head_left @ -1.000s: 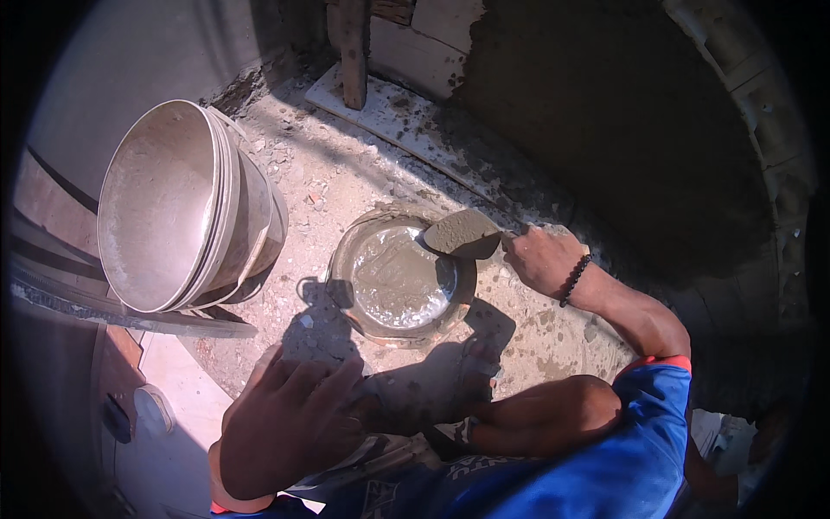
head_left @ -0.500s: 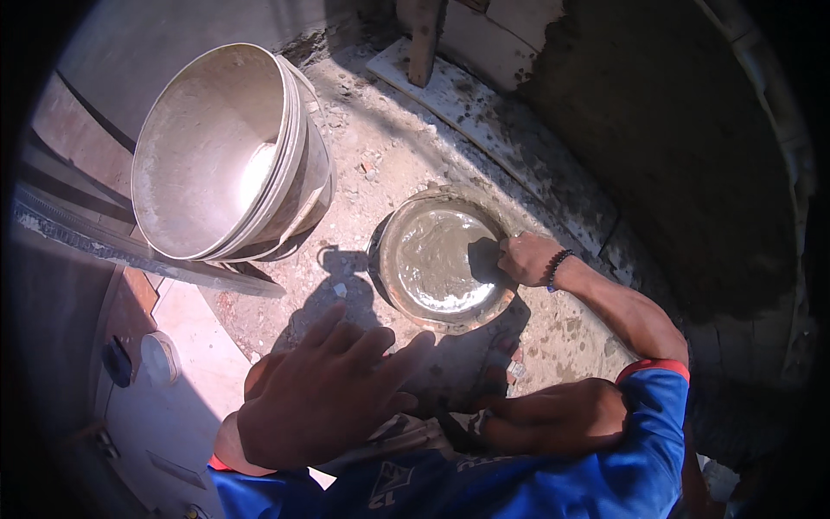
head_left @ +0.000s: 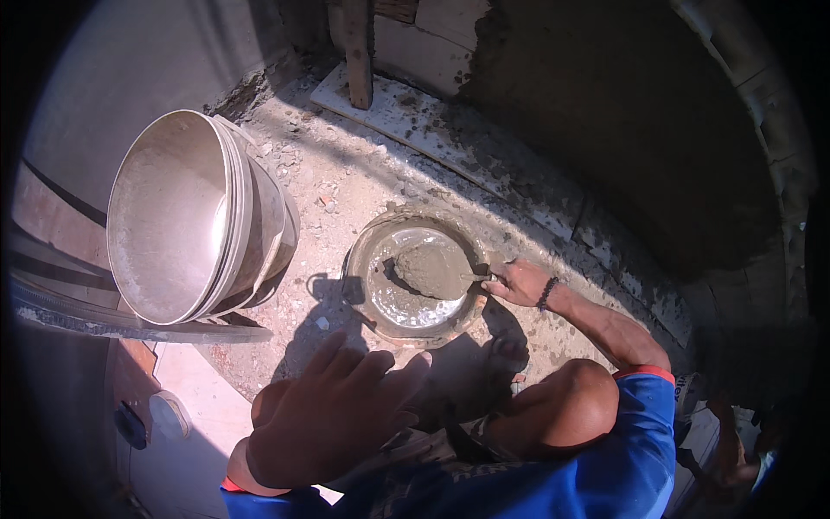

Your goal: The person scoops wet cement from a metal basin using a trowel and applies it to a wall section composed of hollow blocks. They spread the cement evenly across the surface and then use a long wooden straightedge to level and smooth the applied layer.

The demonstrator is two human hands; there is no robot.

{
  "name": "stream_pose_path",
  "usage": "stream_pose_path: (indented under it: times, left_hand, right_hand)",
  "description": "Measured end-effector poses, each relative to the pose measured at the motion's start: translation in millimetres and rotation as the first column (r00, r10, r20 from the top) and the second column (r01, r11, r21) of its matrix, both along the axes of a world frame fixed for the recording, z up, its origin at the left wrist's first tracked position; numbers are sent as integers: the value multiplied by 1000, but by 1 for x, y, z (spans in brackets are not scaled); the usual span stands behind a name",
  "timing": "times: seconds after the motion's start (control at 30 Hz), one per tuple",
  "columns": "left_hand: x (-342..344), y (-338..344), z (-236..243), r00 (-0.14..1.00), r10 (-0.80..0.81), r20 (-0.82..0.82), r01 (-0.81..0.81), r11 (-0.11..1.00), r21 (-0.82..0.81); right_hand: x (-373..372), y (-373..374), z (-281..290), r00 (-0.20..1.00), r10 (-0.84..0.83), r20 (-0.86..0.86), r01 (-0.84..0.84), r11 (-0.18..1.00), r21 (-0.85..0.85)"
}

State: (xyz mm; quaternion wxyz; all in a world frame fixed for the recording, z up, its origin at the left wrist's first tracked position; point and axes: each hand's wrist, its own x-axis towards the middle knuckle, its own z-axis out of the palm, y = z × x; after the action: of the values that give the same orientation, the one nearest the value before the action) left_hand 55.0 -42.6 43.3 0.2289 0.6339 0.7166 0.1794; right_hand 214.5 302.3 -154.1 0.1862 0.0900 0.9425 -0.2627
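A round basin (head_left: 406, 332) of wet grey mortar stands on the rough ground in front of me. My right hand (head_left: 516, 284) is closed around the handle of a trowel (head_left: 474, 278) at the basin's right rim. A heap of mortar (head_left: 430, 270) covers the trowel's blade, which lies over the basin and points left. Nearer to me, my left hand (head_left: 337, 415) is raised in shadow with its fingers spread and nothing in it. It is apart from the basin.
A large pale bucket (head_left: 281, 251) tilts at the left beside a curved dark strip (head_left: 147, 327). A wooden post (head_left: 358, 60) stands on a mortar-spattered board (head_left: 406, 121) at the back. A round lid-like object (head_left: 169, 415) lies lower left. Another person's arm (head_left: 728, 441) shows lower right.
The trowel's blade was dark and near the basin's right side; now it carries mortar over the middle. My left hand stays spread. The view has shifted, and another person's arm shows lower right.
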Motion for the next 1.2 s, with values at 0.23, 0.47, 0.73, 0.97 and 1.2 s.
stream_pose_path:
  times: [0.23,0.47,0.73,0.97,1.2]
  left_hand:
    - [9,35,12,996,4,-89,-3,1000,11]
    - [25,41,26,993,114,-38,-115,993,-9]
    - [38,100,29,995,101,3,-101,993,-65]
    - [54,154,10,998,60,8,-56,972,-226]
    - [68,178,-1,1000,1,7,2,950,-313]
  right_hand:
    - [6,-9,-5,997,-22,-68,14,993,-115]
    - [25,19,19,971,-130,-203,105,986,-130]
    - [92,95,130,956,-256,-143,263,964,34]
    - [139,154,235,975,-156,-157,161,987,23]
    - [156,232,245,974,-125,-189,70,959,-273]
